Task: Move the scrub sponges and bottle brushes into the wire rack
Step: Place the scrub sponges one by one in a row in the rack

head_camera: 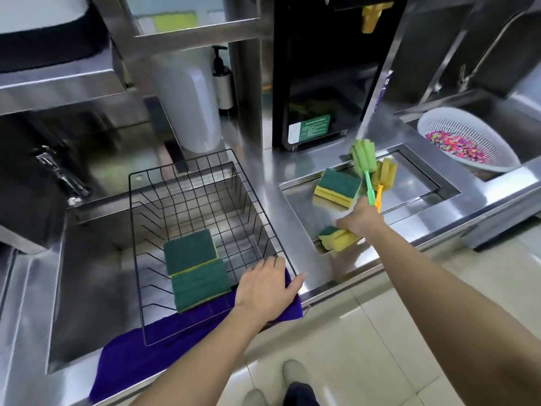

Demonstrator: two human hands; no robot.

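Two brushes lifted over tray, heads up, handles clamped in right hand fingers. Two sponges already in rack; two remain on tray. Left hand flat, fingers apart, steadies rack rim. Carry brushes leftward, clear rim, lay flat beside sponges.

Green label with pale print on the black machine, characters too small to read, no other legible text, brand or number
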